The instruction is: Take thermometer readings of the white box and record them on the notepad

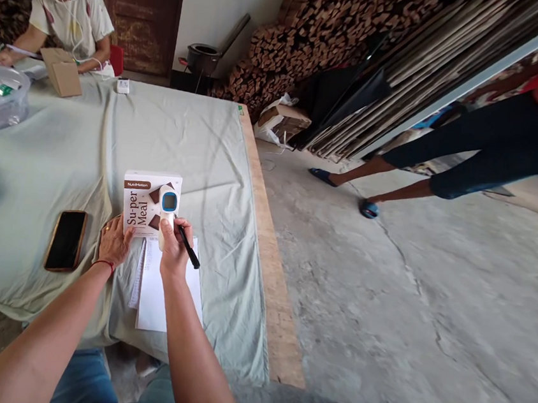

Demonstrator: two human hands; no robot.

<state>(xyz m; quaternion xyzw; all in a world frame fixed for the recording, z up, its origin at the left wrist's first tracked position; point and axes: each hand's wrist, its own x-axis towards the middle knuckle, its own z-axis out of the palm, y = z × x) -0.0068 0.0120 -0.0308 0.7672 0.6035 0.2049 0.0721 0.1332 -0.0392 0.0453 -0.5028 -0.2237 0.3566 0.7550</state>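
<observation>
white plastic shapes the infrared thermometer (167, 214), its blue-framed display (170, 201) facing up over the nutrimotion su-per meal box (139, 206); whether the two touch i cannot tell; the right hand (176, 246) is closed round the thermometer's handle, a black pen (188, 245) tucked in the same hand and slanting toward five o'clock; the left hand (115, 241) sits apart from the right, at the box's seven o'clock corner, though whether it pinches the box or merely steadies it i cannot tell.

the box lies on the pale green tablecloth (184, 135); from it, paper sheets (168, 309) spread toward five o'clock, a smartphone (65, 241) lies at eight, a clear plastic tub (11, 117) stands at ten, and a seated person (74, 21) is at eleven.

the step in hand looks like handling the thermometer above a steadied box, the pen merely carried; the next move, i judge, calls for a settled left hand and a right grip that keeps the pen clear of the box, or a regrip if the pen is wanted.
</observation>
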